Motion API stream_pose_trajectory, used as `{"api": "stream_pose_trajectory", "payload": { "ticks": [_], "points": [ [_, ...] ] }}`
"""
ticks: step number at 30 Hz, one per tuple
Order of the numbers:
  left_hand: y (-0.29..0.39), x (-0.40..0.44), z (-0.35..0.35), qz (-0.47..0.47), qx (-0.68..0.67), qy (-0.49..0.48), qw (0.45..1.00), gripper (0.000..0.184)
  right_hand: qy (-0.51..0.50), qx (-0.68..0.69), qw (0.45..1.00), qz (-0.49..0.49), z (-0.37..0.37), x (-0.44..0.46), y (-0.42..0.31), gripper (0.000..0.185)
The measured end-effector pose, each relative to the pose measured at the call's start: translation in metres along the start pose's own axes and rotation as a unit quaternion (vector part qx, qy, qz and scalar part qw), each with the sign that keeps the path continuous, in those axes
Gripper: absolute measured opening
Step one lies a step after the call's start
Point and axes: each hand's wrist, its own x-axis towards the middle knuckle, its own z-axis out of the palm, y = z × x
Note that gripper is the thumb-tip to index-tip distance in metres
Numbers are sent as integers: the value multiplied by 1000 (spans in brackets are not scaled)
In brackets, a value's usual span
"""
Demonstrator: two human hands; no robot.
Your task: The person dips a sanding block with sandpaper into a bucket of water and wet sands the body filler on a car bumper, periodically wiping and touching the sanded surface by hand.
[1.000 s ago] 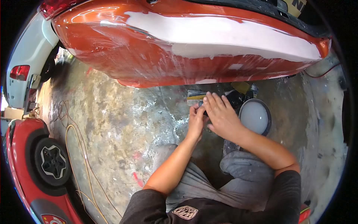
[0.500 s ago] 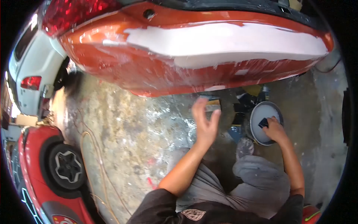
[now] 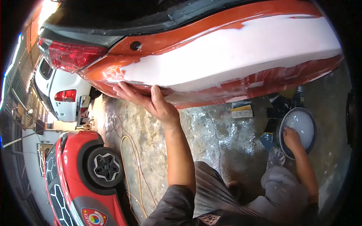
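Observation:
My left hand (image 3: 152, 101) lies with its fingers stretched out on the lower left part of an orange car bumper (image 3: 196, 98), just below a white filler-like patch (image 3: 226, 52). My right hand (image 3: 293, 138) dips its curled fingers into the milky water of a round grey bucket (image 3: 282, 130). What those fingers hold, if anything, is hidden in the cloudy water. Several dark sheets that look like sandpaper (image 3: 281, 107) lie on the floor beside the bucket. Nearer the bumper is a tan and grey block (image 3: 241, 112).
The car's red tail light (image 3: 71, 54) is at upper left. A white car (image 3: 66, 88) and a red car (image 3: 75, 162) stand on the left. A hose (image 3: 124, 150) runs along the wet concrete floor (image 3: 162, 150).
My left hand has moved from the air onto the bumper. The dark sheet in my right hand no longer shows; that hand is still in the bucket. The view has shifted left.

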Motion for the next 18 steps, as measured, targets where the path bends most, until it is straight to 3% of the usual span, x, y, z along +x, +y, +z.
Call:
{"api": "stream_pose_trajectory", "payload": {
  "ticks": [5,9,13,15,18],
  "points": [
    [2,2,3,-6,-27,-6,1000,100,-109,-97,989,-3,0,10,11,28],
    [8,5,6,-17,-7,9,1000,97,-71,-173,981,-47,-31,-11,11,29],
    [12,4,6,-23,34,19,999,88,-19,-151,987,-55,-138,-57,-60,39],
    [15,-4,6,-63,45,27,997,85,134,-180,946,-235,-187,-82,-117,48],
    [30,-36,3,-90,-13,27,996,80,248,-196,853,-415,-254,-99,-239,50]
  ]
}}
